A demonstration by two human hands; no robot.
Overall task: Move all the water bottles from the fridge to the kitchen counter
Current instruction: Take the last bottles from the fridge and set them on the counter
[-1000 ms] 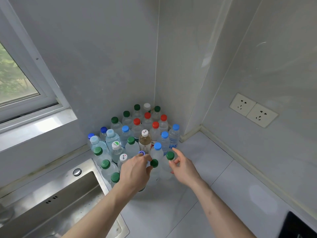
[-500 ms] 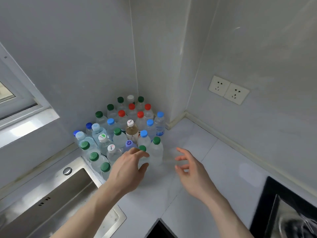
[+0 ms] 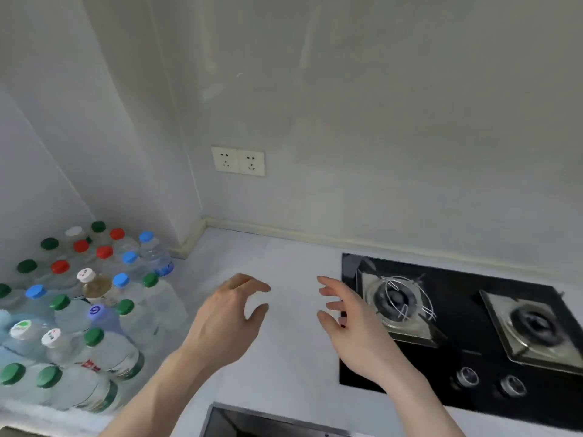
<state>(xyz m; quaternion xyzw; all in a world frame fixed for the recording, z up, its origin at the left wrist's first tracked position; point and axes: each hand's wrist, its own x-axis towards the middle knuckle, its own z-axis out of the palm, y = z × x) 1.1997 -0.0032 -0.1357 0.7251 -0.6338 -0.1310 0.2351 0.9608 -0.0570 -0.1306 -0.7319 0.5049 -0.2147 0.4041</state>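
hands, left hand (image 3: 225, 321) and right hand (image 3: 350, 323), are hovering loosely open and empty mid-frame, risking an elbow toppling the crowded water bottles (image 3: 94, 310) lower left.

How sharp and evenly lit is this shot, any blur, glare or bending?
Head view: soft, even light, no hard shadows; bottles at the left edge and both hands, left and right, are smeared; faint sheen on the wall; wide-angle bending tilts the wall corner and stove.
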